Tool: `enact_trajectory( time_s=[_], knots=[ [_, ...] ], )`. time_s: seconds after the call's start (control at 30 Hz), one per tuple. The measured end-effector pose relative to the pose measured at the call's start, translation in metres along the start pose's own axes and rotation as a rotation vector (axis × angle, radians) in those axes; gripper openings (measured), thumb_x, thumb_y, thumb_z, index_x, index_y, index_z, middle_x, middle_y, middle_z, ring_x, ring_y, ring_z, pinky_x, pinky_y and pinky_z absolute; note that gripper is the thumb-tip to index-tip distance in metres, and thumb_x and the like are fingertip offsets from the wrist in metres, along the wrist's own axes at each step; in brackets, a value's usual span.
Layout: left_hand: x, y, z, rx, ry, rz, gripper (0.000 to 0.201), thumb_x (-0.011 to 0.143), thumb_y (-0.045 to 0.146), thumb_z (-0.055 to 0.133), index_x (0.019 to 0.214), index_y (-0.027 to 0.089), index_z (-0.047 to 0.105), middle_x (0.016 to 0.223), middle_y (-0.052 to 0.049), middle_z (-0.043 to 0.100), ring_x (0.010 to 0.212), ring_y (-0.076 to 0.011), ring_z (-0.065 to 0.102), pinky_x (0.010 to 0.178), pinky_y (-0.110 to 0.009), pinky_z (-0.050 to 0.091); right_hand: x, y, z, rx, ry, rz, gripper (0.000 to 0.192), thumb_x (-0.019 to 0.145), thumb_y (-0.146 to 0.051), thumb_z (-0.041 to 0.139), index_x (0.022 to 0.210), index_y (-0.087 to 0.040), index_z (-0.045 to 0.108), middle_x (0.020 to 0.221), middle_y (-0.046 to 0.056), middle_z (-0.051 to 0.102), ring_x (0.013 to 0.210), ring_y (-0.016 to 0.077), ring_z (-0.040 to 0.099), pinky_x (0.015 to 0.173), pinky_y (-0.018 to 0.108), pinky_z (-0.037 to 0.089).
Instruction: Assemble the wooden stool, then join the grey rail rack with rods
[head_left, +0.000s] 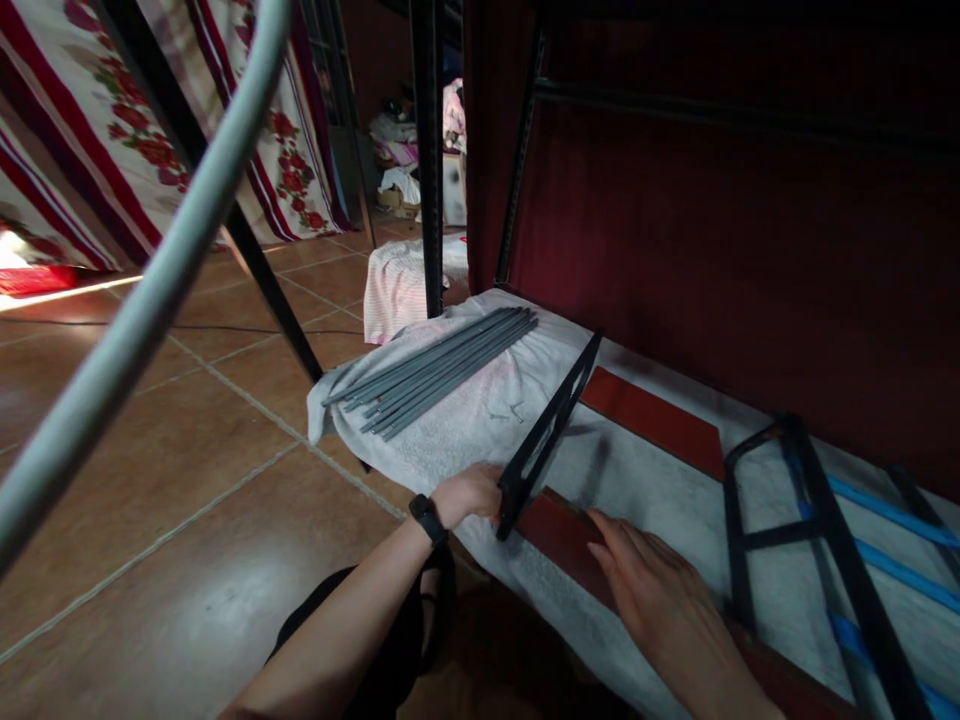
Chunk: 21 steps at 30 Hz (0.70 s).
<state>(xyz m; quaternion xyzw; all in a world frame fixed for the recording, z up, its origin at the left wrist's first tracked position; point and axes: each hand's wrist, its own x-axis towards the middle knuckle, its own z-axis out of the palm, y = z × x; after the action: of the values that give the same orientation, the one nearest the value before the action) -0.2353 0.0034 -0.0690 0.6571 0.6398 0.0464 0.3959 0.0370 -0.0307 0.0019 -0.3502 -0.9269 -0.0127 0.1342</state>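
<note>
My left hand (474,494), a dark watch on its wrist, is closed around the near end of a black frame (551,430) with a long opening. The frame stands on its edge across the light cloth. My right hand (649,575) grips a long reddish-brown board (559,545), fingers over its far edge and thumb on the near side. The board's left end meets the black frame or lies just beside it. Beyond it, a second reddish-brown board (652,420) lies on the cloth. The fingertips of my left hand are partly hidden behind the frame.
A bundle of grey rods (450,370) lies on the cloth (442,455), near small metal pieces (506,412). To the right is another black frame (780,535) with blue strips (896,510). A pale grey tube (150,290) crosses close on the left. Dark posts (427,150) rise behind.
</note>
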Motion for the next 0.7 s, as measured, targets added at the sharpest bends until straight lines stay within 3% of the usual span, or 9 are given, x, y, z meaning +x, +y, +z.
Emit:
enact_trajectory(
  time_s=[0.27, 0.4, 0.7],
  knots=[
    [-0.009, 0.016, -0.003, -0.031, 0.051, -0.055, 0.037, 0.061, 0.007, 0.068, 0.097, 0.013, 0.075, 0.080, -0.002, 0.074, 0.080, -0.0213, 0.068, 0.063, -0.022, 0.052, 0.002, -0.002, -0.004, 0.000, -0.001, 0.003, 0.031, 0.105, -0.028, 0.035, 0.129, -0.020, 0.053, 0.106, 0.007, 0.073, 0.088, 0.0211, 0.071, 0.080, 0.038, 0.055],
    [-0.002, 0.017, -0.003, 0.005, -0.010, -0.042, 0.039, 0.055, 0.008, 0.075, 0.093, 0.013, 0.075, 0.080, -0.002, 0.074, 0.082, -0.0239, 0.069, 0.064, -0.024, 0.053, 0.002, -0.004, -0.004, 0.029, 0.001, 0.015, 0.033, 0.105, -0.029, 0.035, 0.132, -0.021, 0.051, 0.110, 0.008, 0.072, 0.093, 0.0223, 0.070, 0.083, 0.039, 0.055],
    [-0.003, 0.013, 0.002, 0.042, 0.088, 0.121, 0.032, 0.065, 0.019, 0.073, 0.097, 0.015, 0.075, 0.090, -0.004, 0.076, 0.092, -0.0258, 0.069, 0.080, -0.028, 0.054, 0.028, -0.027, -0.016, 0.159, -0.080, 0.066, 0.052, 0.103, -0.027, 0.038, 0.154, -0.027, 0.028, 0.132, 0.010, 0.063, 0.113, 0.0247, 0.065, 0.095, 0.042, 0.053]
  ],
)
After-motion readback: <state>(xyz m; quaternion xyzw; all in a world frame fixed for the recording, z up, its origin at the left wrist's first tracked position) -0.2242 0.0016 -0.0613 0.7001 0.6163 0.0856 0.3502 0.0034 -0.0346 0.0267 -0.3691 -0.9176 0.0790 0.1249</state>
